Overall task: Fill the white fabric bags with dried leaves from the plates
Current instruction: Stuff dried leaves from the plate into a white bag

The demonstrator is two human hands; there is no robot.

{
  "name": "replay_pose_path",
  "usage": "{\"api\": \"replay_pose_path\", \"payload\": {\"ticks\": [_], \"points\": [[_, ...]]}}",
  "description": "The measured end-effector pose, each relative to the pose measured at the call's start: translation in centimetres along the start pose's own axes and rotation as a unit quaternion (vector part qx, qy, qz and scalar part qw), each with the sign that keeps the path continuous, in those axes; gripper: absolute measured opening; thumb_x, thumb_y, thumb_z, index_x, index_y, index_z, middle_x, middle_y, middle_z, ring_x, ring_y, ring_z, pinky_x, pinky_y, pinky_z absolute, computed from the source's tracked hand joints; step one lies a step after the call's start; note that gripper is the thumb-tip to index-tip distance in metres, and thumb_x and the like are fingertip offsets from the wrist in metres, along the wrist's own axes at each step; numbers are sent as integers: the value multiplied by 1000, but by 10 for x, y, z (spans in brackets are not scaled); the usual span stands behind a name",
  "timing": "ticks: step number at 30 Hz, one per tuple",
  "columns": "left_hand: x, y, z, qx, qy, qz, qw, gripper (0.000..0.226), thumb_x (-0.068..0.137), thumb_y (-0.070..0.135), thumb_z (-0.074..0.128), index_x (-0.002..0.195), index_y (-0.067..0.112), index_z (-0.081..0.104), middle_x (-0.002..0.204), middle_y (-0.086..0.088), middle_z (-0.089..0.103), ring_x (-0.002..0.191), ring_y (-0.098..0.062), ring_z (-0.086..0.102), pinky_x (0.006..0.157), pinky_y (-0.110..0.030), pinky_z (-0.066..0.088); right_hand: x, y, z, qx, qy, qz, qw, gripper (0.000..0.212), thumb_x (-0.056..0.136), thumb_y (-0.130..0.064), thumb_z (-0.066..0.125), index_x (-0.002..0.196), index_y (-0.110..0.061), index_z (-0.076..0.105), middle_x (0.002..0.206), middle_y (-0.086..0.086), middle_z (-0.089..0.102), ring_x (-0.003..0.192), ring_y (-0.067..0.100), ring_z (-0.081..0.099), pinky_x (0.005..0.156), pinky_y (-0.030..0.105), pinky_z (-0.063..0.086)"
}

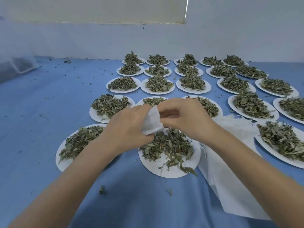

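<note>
A small white fabric bag (152,121) is held above the nearest white plate (174,170), which carries a loose heap of dried green leaves (167,145). My left hand (126,127) grips the bag's left side from below. My right hand (185,117) pinches the bag's upper right edge with curled fingers. Whether leaves are inside the bag cannot be seen. A pile of flat white bags (230,155) lies on the blue table just right of that plate, partly under my right forearm.
Several more white plates heaped with dried leaves cover the blue table (49,112) in rows from the middle to the back wall and right edge, such as one (65,162) at my left. Leaf crumbs are scattered about. A clear plastic container (21,63) sits far left.
</note>
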State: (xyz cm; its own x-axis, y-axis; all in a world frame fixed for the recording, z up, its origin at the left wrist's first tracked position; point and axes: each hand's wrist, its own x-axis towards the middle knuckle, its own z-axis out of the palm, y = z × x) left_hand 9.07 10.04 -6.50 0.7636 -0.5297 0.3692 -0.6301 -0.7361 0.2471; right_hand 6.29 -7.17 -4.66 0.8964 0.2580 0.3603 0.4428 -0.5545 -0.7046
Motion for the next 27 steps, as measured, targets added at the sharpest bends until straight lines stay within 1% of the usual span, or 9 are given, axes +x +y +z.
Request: {"api": "replay_pose_path", "payload": {"ticks": [3, 6, 9, 13, 15, 20, 22, 24, 27], "points": [[1, 6, 3, -35, 15, 8, 999, 30, 74, 35, 66, 93, 18, 51, 74, 14, 43, 71, -16, 50, 59, -30, 37, 2, -4, 10, -107, 55, -46, 992, 19, 73, 1, 69, 82, -14, 77, 78, -2, 71, 80, 6, 57, 67, 14, 44], [4, 7, 4, -59, 1, 9, 998, 28, 76, 29, 64, 99, 15, 55, 77, 14, 45, 75, -15, 50, 62, -29, 37, 3, -3, 9, -134, -20, -68, 988, 21, 80, 0, 64, 67, -17, 69, 59, 0, 60, 62, 11, 45, 55, 23, 34], [3, 5, 3, -92, 4, 15, 996, 33, 73, 23, 66, 102, 13, 55, 77, 13, 49, 73, -14, 49, 61, -27, 38, 2, -2, 4, -82, -80, -62, 991, 14, 84, -2, 63, 83, -12, 72, 73, 1, 67, 67, 13, 51, 62, 24, 41], [2, 1, -4, -97, 4, 8, 995, 59, 68, 22, 74, 121, 19, 48, 96, 7, 59, 82, -16, 55, 67, -33, 46, -1, 0, -1, 41, -63, -39, 996, 27, 81, 6, 65, 103, -8, 72, 98, 5, 70, 91, 18, 65, 83, 38, 52], [2, -2, -6, -55, 5, 6, 998, 58, 69, 19, 71, 122, 20, 47, 94, 5, 57, 81, -18, 53, 65, -32, 44, -2, 4, -1, 63, -42, -31, 997, 32, 80, 7, 66, 106, -11, 71, 107, 4, 70, 99, 17, 65, 87, 38, 52], [-1, -11, -14, 34, -17, -8, 999, 40, 70, 17, 65, 107, 21, 49, 74, 10, 45, 70, -17, 44, 52, -27, 31, -9, 15, -3, 103, 29, -21, 994, 20, 81, -3, 69, 95, -17, 75, 103, -6, 71, 84, 9, 68, 69, 20, 54], [-3, -12, -17, 50, -39, -20, 998, 40, 71, 19, 64, 106, 23, 46, 73, 10, 45, 71, -17, 43, 50, -24, 30, -10, 21, -8, 8, 28, 8, 1000, 18, 83, -17, 69, 96, -28, 73, 95, -18, 69, 72, 0, 63, 65, 14, 51], [-3, -13, -16, 50, -65, -29, 996, 45, 71, 20, 65, 111, 25, 44, 81, 8, 49, 75, -18, 46, 52, -26, 35, -9, 26, -12, -191, -36, 31, 980, 26, 85, -37, 63, 110, -32, 67, 93, -21, 61, 67, -5, 55, 69, 8, 43], [-2, -12, -12, 40, -86, -21, 995, 51, 72, 20, 66, 118, 24, 43, 78, 10, 44, 76, -19, 46, 62, -32, 44, -10, 30, -9, -322, -154, 110, 928, 60, 80, -65, 49, 123, -24, 59, 111, -3, 54, 86, 9, 53, 84, 29, 45]]}}
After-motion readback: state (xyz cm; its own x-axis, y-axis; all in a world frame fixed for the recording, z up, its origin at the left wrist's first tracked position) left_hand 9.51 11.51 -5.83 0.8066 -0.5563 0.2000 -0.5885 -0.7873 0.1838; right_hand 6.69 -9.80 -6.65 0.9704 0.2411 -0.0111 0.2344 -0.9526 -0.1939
